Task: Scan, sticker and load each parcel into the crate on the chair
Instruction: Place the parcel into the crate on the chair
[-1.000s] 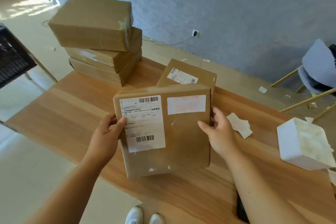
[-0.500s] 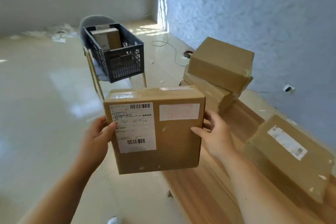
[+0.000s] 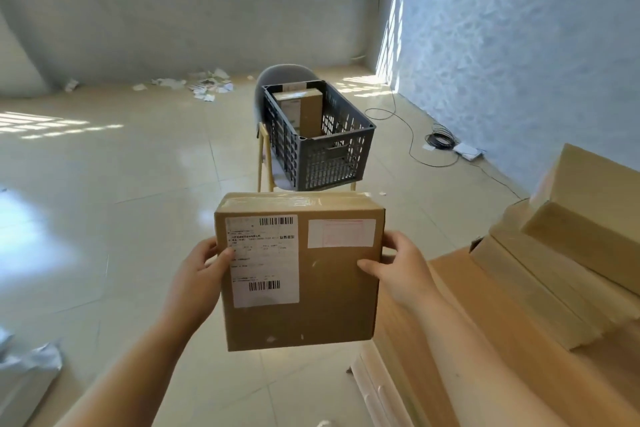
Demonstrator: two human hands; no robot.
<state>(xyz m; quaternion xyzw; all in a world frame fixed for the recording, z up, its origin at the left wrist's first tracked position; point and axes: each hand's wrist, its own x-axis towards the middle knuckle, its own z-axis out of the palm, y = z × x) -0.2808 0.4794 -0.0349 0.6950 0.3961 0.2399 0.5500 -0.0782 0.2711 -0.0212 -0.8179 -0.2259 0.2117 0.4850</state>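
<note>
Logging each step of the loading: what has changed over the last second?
The parcel, held over the table a second ago, has been swung left, clear of it, toward the crate on the chair. Unchanged: the left hand and right hand grip its sides, labels facing the camera; another box sits in the crate.

Bright window daylight, glare on glossy floor [image 3: 104, 218], wide-angle edge distortion.

Paper scraps [image 3: 207, 85] and what seems a coiled cable [image 3: 440, 141] lie on the floor [image 3: 104, 184].
</note>
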